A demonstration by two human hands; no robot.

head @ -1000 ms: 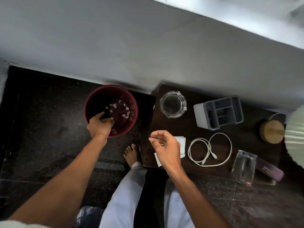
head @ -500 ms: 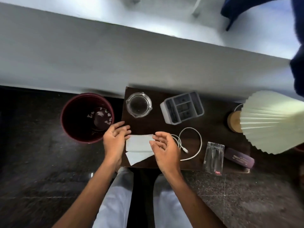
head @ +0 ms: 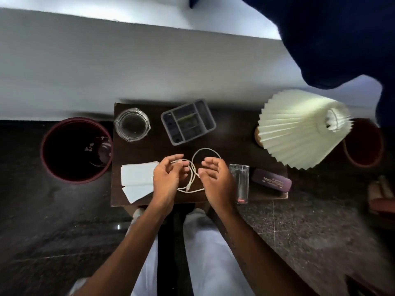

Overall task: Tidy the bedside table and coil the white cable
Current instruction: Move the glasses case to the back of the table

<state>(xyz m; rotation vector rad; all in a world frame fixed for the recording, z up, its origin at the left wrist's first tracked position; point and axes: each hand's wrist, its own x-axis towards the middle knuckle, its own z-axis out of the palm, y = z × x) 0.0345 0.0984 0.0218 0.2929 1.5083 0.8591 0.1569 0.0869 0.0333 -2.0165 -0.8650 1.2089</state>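
Biggest: white surface (head: 128, 60) running behind everything, dark speckled floor (head: 53, 221) in front, navy fabric (head: 331, 39) hanging in top R corner. Dark wood bench (head: 235, 142) stands against the white surface. Cream pleated lampshade (head: 299, 129) leans out over its R end, w/ a round wooden base (head: 257, 135) just showing under it. Maroon bin (head: 43, 154) on the floor touching or just beside the bench's L edge, a few pale scraps inside. Another reddish round container (head: 363, 154) on the floor past the shade, mostly hidden.

On the bench: grey compartment organiser (head: 168, 133) at back centre, glass ashtray (head: 132, 124) at back L, two white paper sheets (head: 136, 175) overlapping at front L. Clear tumbler (head: 240, 182) at front R edge, purple case (head: 271, 180) just R of it.

Left hand (head: 166, 180) is over the L loop of the white cable (head: 205, 149), fingers curled at the wire; can't tell if the grip actually has it. Right hand (head: 215, 180) is beside the R loop, grip half open, fingers loosely bent, nothing visibly held. Cable lies in loose loops at front centre of the bench, between the paper & the tumbler, both plug ends near the front edge between the two hands
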